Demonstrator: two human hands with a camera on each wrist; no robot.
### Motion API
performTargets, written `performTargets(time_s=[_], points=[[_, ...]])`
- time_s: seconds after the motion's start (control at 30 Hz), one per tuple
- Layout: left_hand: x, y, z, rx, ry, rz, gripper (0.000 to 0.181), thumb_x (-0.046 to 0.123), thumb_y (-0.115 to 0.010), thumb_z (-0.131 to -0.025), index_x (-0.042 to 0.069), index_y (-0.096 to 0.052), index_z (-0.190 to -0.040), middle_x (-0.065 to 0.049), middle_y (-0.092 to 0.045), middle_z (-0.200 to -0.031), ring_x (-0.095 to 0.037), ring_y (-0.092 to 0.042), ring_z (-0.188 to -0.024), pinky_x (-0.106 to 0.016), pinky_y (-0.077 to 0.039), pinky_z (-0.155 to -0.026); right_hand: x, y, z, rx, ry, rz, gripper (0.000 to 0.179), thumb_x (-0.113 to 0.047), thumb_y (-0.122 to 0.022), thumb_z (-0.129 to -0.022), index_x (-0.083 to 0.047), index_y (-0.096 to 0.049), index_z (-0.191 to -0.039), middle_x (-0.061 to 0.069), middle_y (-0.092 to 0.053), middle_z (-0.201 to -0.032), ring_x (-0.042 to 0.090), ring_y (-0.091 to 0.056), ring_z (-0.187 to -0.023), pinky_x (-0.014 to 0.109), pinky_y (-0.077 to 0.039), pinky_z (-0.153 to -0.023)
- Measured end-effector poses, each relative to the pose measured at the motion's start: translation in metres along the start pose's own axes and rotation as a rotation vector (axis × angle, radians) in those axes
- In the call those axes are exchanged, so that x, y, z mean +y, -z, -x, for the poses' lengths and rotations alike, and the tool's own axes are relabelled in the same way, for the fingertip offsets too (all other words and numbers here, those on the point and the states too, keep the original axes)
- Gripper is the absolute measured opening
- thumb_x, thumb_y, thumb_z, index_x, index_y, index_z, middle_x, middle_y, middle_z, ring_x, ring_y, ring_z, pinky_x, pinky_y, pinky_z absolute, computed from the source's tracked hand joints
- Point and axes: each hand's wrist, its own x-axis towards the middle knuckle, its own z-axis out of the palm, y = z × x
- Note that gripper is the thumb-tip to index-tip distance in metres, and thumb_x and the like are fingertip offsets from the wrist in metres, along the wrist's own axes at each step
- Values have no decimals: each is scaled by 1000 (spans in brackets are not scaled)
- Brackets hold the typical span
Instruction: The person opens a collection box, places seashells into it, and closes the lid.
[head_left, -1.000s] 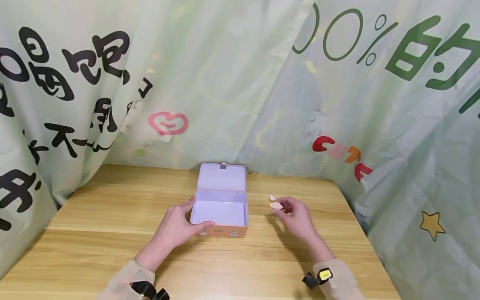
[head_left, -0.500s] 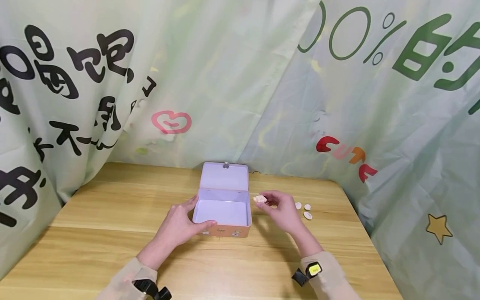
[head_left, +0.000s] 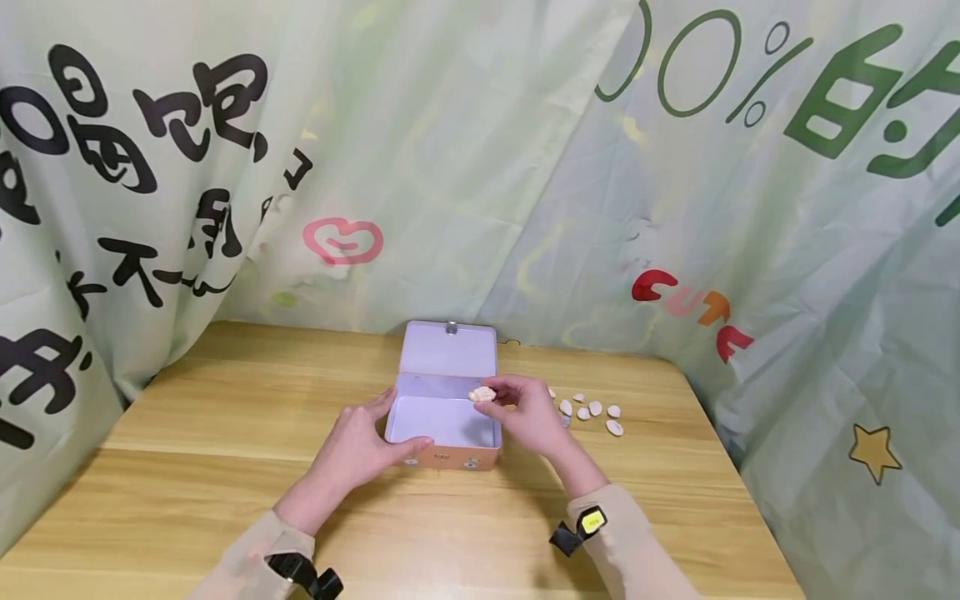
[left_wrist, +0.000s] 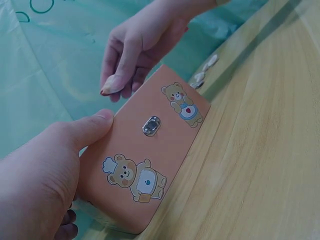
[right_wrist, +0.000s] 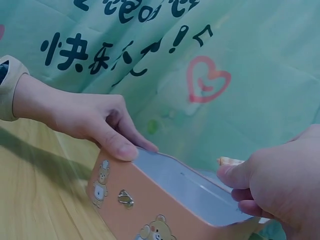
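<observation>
An orange tin box [head_left: 444,457] with a pale lilac inside stands on the table, its lid [head_left: 448,348] tipped back. My left hand [head_left: 356,446] grips the box at its left side, thumb over the front rim and fingers along the far left. Between thumb and fingertips my right hand [head_left: 531,414] pinches a pale ridged seashell [head_left: 482,394], held over the right part of the box. In the right wrist view the seashell [right_wrist: 231,161] shows just past the thumb. Bear pictures and a metal clasp [left_wrist: 151,126] mark the box front in the left wrist view.
Several small white shells [head_left: 595,408] lie scattered on the wooden table [head_left: 300,392], right of the box and partly behind the right hand. A printed curtain [head_left: 420,167] hangs along the table's back and sides.
My right hand has carried the seashell leftward from the right side of the table to over the box, uncovering more shells. The left hand keeps its grip on the box.
</observation>
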Motion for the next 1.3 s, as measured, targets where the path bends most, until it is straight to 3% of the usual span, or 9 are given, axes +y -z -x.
performTargets(time_s=[0.4,0.57,0.67,0.8,0.87,0.97,1.1,1.2,1.3], points=[[-2,-1,1,-10,1,-15,119,77,-84,-70,-7,-53,-149,-35,-50,-145,-7,-31,-52,-30,-37,-47,5,-22,-9,-92,10,-70,26,-5,-87,-88,1,-80,-112,6,-78,-97,18,-71,-83,31,-60,-77],[0,-1,2,-3,-2,-15,119,78,-84,-70,-6,-53,-148,-37,-52,-141,-5,-32,-52,-29,-37,-47,3,-28,-14,-131,40,-21,26,-6,-88,-87,2,-80,-111,6,-79,-97,14,-71,-81,29,-60,-75],[1,-1,1,3,-4,-7,117,74,-86,-71,-7,-53,-148,-42,-60,-128,-6,-29,-49,-30,-40,-48,1,-29,-17,-153,77,32,24,-5,-88,-87,2,-81,-109,5,-79,-94,13,-72,-80,29,-60,-74],[0,0,1,22,-7,-12,113,67,-90,-72,-7,-53,-148,-42,-60,-128,-7,-33,-50,-32,-46,-56,1,-31,-22,-182,99,86,22,-5,-87,-88,1,-81,-108,5,-79,-94,11,-72,-79,28,-60,-74],[-1,0,1,26,-11,-17,114,68,-90,-72,-8,-53,-148,-38,-53,-139,-7,-35,-51,-31,-47,-58,0,-32,-23,-194,94,104,22,-6,-87,-88,0,-81,-109,5,-79,-95,10,-72,-80,27,-60,-74],[-1,0,0,17,-9,-9,117,72,-88,-71,-7,-52,-149,-38,-51,-141,-9,-36,-50,-32,-46,-56,1,-33,-25,-207,87,126,21,-8,-87,-89,-1,-81,-108,4,-79,-95,10,-72,-79,26,-59,-73],[-2,-1,-1,21,-26,-25,118,77,-84,-71,-7,-53,-148,-36,-53,-141,-18,-62,-73,-36,-53,-72,3,-34,-27,-209,92,140,19,-9,-87,-90,-1,-82,-107,4,-80,-95,9,-73,-81,25,-59,-73],[-3,-1,0,25,-32,-24,117,77,-85,-71,-7,-54,-148,-35,-53,-140,-20,-64,-73,-38,-54,-77,4,-35,-27,-210,95,150,21,-8,-86,-90,0,-81,-108,5,-80,-96,10,-74,-83,24,-59,-75],[-3,-1,0,28,-37,-19,116,74,-86,-72,-8,-54,-147,-36,-53,-140,-14,-55,-61,-38,-53,-76,2,-35,-28,-212,89,164,24,-9,-86,-90,2,-81,-111,8,-80,-98,14,-75,-86,25,-59,-78]])
